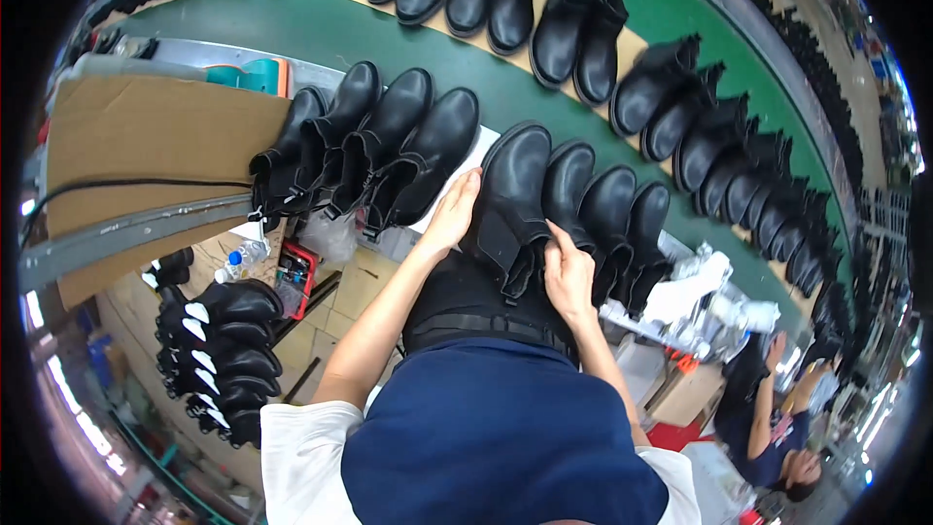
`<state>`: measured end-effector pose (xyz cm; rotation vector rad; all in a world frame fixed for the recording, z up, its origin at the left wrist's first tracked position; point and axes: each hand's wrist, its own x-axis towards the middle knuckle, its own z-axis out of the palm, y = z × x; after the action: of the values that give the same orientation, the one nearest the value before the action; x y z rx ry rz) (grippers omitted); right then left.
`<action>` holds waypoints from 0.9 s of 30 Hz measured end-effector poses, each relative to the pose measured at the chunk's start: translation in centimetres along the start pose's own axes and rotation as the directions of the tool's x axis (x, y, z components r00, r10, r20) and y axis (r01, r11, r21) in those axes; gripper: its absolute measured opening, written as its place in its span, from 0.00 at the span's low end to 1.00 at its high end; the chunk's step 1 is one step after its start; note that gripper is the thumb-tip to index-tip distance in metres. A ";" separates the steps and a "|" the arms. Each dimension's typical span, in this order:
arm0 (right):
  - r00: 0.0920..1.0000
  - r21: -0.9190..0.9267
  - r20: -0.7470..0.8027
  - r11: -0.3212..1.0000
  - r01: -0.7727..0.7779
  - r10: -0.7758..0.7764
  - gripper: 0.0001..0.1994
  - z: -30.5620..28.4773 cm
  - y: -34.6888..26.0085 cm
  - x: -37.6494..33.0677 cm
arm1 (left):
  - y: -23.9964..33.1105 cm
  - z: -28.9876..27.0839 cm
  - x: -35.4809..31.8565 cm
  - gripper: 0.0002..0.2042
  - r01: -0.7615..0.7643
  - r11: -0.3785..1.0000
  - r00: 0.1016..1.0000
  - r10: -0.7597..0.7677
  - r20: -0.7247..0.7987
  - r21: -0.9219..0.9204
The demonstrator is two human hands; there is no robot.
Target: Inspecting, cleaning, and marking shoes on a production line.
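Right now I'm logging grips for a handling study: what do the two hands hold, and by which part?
Both hold one black ankle boot: the left hand lies against its side, the right hand grips the shaft's top edge.

Both bare forearms reach up from the lower edge; the left hand (453, 214) lies open, fingers extended and together, while the right hand (569, 272) curls, fingertips pressing forward.

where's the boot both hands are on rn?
Head view, centre: the black boot lies between the left hand and right hand, leftmost of a row of boots.
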<state>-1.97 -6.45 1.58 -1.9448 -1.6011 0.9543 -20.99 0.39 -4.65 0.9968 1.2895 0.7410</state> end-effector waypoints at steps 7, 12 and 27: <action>0.996 0.149 -0.088 0.989 -0.017 0.030 0.15 0.5 4.2 -1.8 | -2.4 2.6 0.8 0.30 0.141 0.982 0.989 -0.134 0.064 -0.128; 0.972 0.273 -0.234 0.958 0.081 -0.016 0.13 -0.3 3.1 -1.4 | 2.9 2.4 -0.1 0.29 -0.005 0.996 1.000 0.007 0.015 -0.093; 0.979 -0.183 0.192 0.978 0.100 -0.064 0.39 2.3 -2.1 1.7 | -1.2 1.0 2.9 0.34 0.119 0.977 0.985 -0.139 0.104 0.176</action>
<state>-4.89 -4.51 1.13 -1.9436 -1.9276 1.0059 -19.67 2.26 -6.97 1.0654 1.3178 0.4729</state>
